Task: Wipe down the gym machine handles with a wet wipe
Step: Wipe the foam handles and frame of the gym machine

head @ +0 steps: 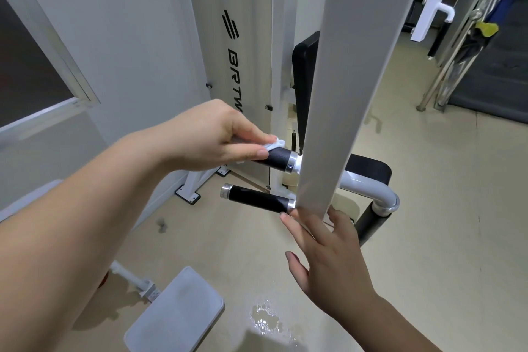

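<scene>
Two black handles with silver end collars stick out leftward from the white lever arm (343, 94) of the gym machine. My left hand (211, 137) grips the outer end of the upper handle (278, 158) with a crumpled white wet wipe (273, 145) pinched under its fingers against the grip. The lower handle (257, 198) is bare. My right hand (328, 254) holds the bottom end of the lever arm, fingers curled behind it and the thumb against its front edge, just right of the lower handle.
The machine's white shroud (243, 66) and black back pad (304, 71) stand behind the arm. A black seat pad (368, 170) and a curved white tube (371, 188) lie to the right. A grey footplate (177, 311) sits below. A wet patch (265, 320) shines on the beige floor.
</scene>
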The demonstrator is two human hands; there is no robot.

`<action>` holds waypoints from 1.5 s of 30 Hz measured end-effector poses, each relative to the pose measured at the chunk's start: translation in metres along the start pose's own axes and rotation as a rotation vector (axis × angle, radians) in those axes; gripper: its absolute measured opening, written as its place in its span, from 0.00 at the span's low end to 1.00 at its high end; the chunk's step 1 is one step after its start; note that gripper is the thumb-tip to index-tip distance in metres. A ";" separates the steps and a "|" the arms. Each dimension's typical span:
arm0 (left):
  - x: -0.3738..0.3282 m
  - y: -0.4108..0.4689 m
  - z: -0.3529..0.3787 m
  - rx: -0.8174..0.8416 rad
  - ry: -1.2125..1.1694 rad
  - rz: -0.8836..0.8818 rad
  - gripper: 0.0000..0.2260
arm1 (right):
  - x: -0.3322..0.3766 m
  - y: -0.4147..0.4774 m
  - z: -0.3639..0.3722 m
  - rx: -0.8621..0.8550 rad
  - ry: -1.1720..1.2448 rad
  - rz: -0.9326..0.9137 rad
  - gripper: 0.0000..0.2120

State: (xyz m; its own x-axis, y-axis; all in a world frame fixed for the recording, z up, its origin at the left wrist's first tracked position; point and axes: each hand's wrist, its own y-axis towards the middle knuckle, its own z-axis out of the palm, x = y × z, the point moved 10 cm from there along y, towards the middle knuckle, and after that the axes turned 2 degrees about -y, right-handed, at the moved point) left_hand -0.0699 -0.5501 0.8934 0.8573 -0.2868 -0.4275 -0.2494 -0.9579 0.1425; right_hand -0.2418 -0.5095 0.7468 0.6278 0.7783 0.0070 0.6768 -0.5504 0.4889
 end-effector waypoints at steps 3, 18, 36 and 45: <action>0.008 -0.010 -0.007 0.058 -0.067 -0.046 0.14 | 0.002 0.000 0.001 -0.003 -0.001 -0.011 0.30; -0.016 0.020 0.009 0.013 0.089 0.107 0.18 | -0.004 0.004 0.005 0.019 -0.023 0.055 0.30; 0.026 -0.016 -0.035 0.212 0.020 -0.192 0.27 | -0.003 0.001 0.009 0.020 -0.038 -0.023 0.32; 0.025 -0.010 -0.043 0.003 -0.082 -0.133 0.19 | -0.005 0.000 0.016 0.045 -0.033 -0.018 0.31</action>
State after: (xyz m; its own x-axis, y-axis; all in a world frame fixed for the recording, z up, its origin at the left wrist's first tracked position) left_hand -0.0273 -0.5474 0.9195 0.8430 -0.1580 -0.5141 -0.1377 -0.9874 0.0776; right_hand -0.2385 -0.5181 0.7334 0.6275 0.7780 -0.0306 0.7040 -0.5501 0.4491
